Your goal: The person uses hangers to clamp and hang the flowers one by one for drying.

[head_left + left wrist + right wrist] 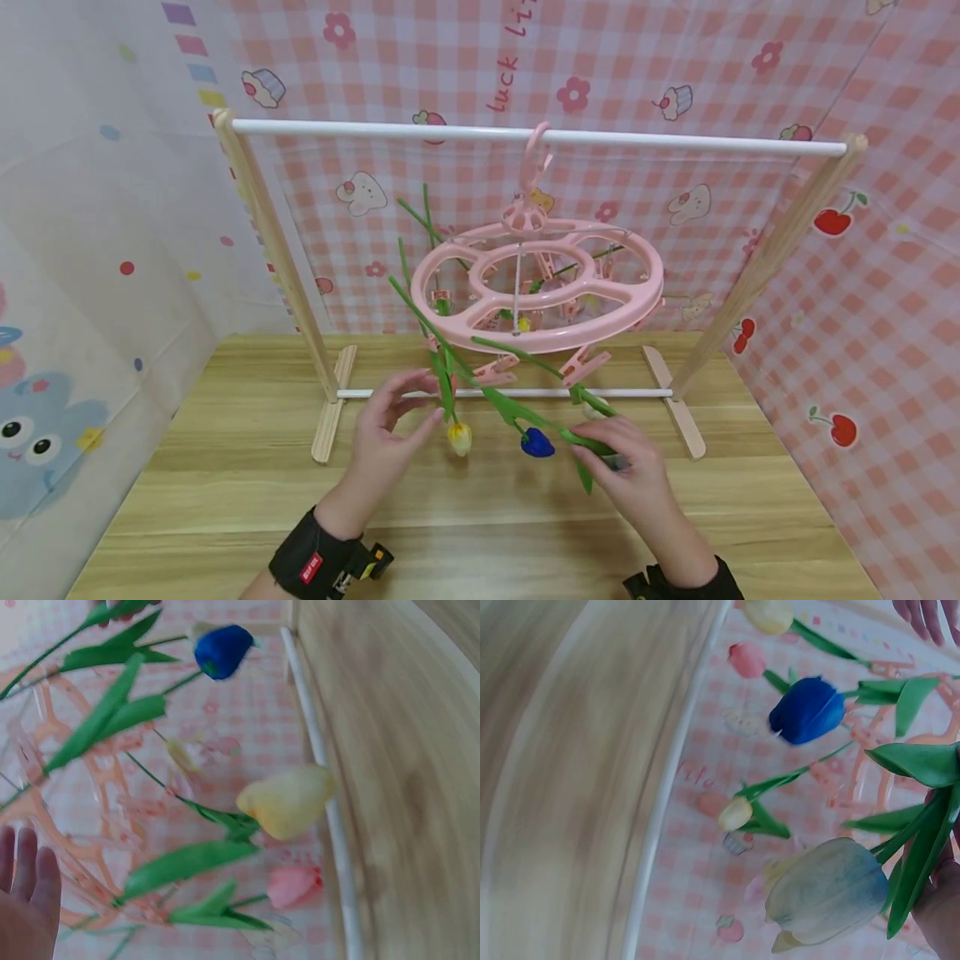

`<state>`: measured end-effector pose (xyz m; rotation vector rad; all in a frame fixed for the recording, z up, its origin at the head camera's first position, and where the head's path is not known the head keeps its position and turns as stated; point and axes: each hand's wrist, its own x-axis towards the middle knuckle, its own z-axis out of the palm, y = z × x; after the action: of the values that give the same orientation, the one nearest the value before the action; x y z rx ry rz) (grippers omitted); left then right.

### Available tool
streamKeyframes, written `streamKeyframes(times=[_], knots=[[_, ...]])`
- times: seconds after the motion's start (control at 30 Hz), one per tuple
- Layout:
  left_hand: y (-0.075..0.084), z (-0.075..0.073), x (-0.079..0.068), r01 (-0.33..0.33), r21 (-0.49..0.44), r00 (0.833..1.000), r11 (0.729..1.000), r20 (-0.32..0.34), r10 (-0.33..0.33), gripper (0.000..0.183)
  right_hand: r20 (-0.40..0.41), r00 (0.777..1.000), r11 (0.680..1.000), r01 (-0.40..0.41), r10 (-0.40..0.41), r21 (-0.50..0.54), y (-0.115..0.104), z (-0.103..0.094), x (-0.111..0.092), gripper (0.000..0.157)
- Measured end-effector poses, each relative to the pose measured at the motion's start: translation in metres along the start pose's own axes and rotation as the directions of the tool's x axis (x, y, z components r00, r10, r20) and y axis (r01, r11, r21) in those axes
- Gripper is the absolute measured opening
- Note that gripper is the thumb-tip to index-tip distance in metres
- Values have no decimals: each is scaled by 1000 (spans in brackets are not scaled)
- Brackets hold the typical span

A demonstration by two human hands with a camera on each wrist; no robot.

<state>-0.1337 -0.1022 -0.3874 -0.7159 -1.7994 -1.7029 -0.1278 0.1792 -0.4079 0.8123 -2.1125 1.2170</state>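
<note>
My right hand pinches an artificial tulip by its green stem and leaves. Its pale, blue-tinged bloom shows large in the right wrist view. On the left, my left hand has its thumb and fingers spread beside the hanging yellow tulip, with nothing in its grasp; its fingers look straight in the left wrist view. Between the hands hangs a blue tulip. Above them is a pink oval clip hanger with pink clothespins.
The hanger hooks over a white rod on a wooden frame. A lower white bar runs above the wooden table. A pink tulip and a small whitish tulip also hang there. Checked cloth stands behind.
</note>
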Motion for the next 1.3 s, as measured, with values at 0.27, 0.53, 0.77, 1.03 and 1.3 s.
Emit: streamKeyframes(times=[0.27, 0.53, 0.77, 1.03, 1.3], knots=[[16, 13, -2, 33, -119, 989, 992, 149, -15, 37, -1, 993, 991, 118, -119, 64, -28, 13, 14, 29], [-1, 20, -9, -45, -218, 996, 975, 64, 60, 24, 37, 994, 993, 105, -107, 51, -34, 24, 20, 26], [-2, 22, -12, -27, -292, 999, 956, 18, 34, 19, 50, 997, 997, 63, -65, 36, -26, 30, 14, 28], [0, 22, -13, -14, -297, 1000, 955, -6, 12, 17, 18, 999, 998, 47, -48, 41, -7, 39, 2, 40], [5, 24, -11, -6, -324, 1000, 946, -2, 6, 17, 7, 999, 998, 34, -35, 52, -13, 41, 4, 32]])
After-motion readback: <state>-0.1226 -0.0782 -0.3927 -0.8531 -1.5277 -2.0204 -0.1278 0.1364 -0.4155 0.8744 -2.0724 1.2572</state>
